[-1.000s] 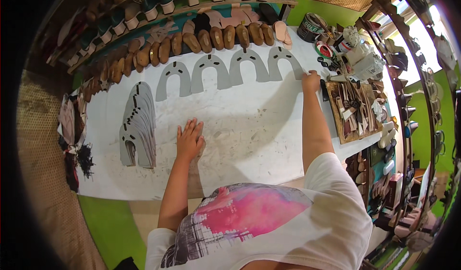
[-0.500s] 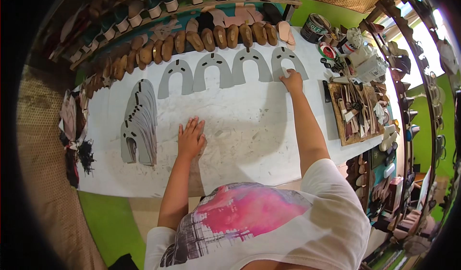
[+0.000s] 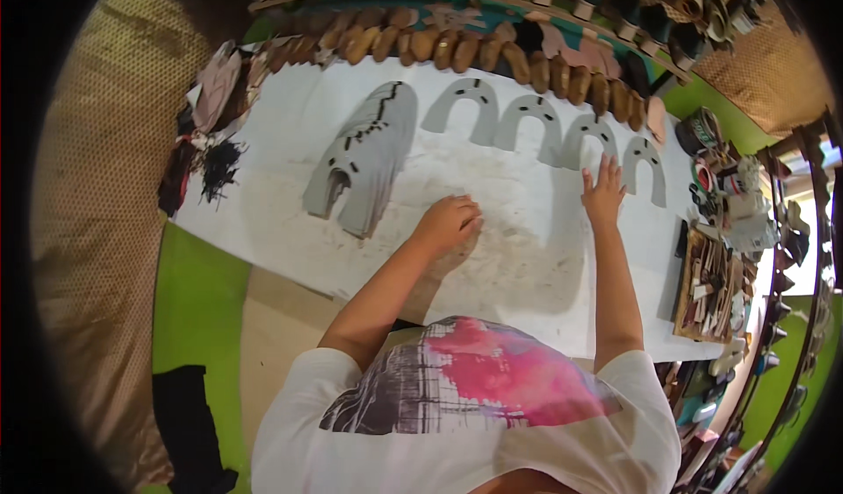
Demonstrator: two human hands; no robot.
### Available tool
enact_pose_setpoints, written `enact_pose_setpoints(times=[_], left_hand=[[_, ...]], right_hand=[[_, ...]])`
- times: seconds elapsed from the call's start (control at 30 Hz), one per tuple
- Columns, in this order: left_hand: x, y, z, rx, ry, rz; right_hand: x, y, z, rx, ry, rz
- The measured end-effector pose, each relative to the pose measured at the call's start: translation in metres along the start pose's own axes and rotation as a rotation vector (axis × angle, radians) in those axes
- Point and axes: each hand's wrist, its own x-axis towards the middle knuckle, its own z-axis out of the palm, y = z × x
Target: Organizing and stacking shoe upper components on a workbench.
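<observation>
Grey U-shaped pieces, which look like shoe uppers, lie in a row along the far side of the white tabletop; each has small dark patches at its curve. My right hand (image 3: pixel 604 197) is open with fingers spread, its fingertips over the lower part of one U-shaped piece (image 3: pixel 580 138). Another grey U-shaped piece (image 3: pixel 648 162) lies just to its right. My left hand (image 3: pixel 450 220) rests low over the table's middle, fingers curled in, with nothing seen in it. Left of it, many more such pieces overlap in a long fanned stack (image 3: pixel 364 165).
Brown shoe lasts (image 3: pixel 465 52) line the table's back edge. Cloth scraps and a black tangle (image 3: pixel 221 169) sit at the left end. At the right are a dark can (image 3: pixel 700 129), a tape roll, bottles and a wooden tray (image 3: pixel 685 296) of strips. Shoe racks stand behind and right.
My head has turned left, shifting the whole view. The right hand has come off the rightmost piece, leftward to its neighbour, fingers now spread. My left hand, earlier flat and spread, has curled.
</observation>
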Motion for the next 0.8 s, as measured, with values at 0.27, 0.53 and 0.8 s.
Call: enact_pose_setpoints(times=[0.27, 0.53, 0.8], left_hand=[[-0.059, -0.065, -0.092, -0.016, 0.571, -0.168], [-0.116, -0.158, -0.142, 0.247, 0.44, -0.576], [-0.116, -0.16, -0.151, 0.316, 0.449, -0.502]], right_hand=[[-0.089, -0.234, 0.005, 0.471, -0.206, -0.557], [-0.13, -0.349, 0.021, 0.561, -0.259, -0.342], [-0.142, -0.368, 0.024, 0.467, -0.187, -0.15]])
